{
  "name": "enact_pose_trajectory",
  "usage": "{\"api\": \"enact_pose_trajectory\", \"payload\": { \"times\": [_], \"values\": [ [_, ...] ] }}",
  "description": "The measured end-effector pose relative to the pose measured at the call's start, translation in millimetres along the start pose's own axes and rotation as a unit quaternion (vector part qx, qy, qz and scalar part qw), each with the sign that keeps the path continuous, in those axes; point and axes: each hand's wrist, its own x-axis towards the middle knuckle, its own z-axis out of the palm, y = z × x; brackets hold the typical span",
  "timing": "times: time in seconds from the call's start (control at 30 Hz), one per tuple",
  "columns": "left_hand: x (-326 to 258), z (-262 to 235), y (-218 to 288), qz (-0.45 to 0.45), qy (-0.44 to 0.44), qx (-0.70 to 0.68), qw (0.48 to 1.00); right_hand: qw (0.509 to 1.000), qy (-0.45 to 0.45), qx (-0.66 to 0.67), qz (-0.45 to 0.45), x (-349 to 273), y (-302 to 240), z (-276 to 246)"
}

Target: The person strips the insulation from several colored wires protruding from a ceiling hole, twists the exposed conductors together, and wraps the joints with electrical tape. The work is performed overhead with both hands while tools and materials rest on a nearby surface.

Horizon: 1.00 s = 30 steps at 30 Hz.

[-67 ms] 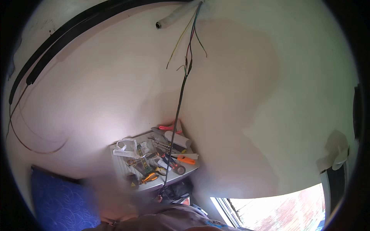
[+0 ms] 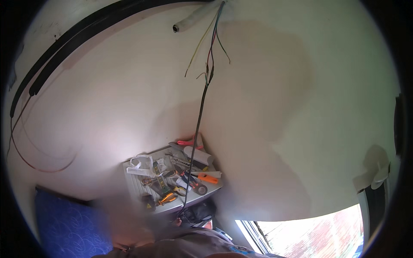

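Since neither of the wearer's hands showed, I could not tell their grip; the thin, black-sheathed cable (image 2: 201, 109) hung before the pale painted wall (image 2: 266, 112), and slack seemed wise to spare its dark-wrapped wire joints (image 2: 212, 71).

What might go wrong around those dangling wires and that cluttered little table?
The loose yellow wire and green wire hang free, so their ends might touch something unintended. The long black cable hangs before the cluttered light-grey table and might snag tools. The thin, bent copper-coloured pipe leaves a thick black tube and might kink if bumped.
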Motion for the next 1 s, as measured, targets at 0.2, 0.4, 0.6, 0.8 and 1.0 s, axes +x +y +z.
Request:
{"api": "enact_pose_trajectory", "payload": {
  "times": [0.2,0.4,0.6,0.8,1.0],
  "values": [
    [-6,-3,-8,-0.007,-0.001,-0.001,1.000,1.000,-0.003,-0.003,0.012,-7,8,4],
    [-13,-1,-28,-0.008,-0.001,-0.006,1.000,0.999,-0.018,-0.021,0.046,-25,27,11],
    [-22,3,-44,-0.016,-0.006,-0.004,1.000,0.996,-0.038,-0.023,0.076,-38,52,16],
    [-18,4,-50,-0.006,-0.038,0.019,0.999,0.994,-0.071,-0.049,0.062,-42,66,2],
    [-6,-20,-17,0.096,-0.194,0.100,0.971,0.974,-0.073,-0.057,-0.206,22,-102,-114]
  ]
}}
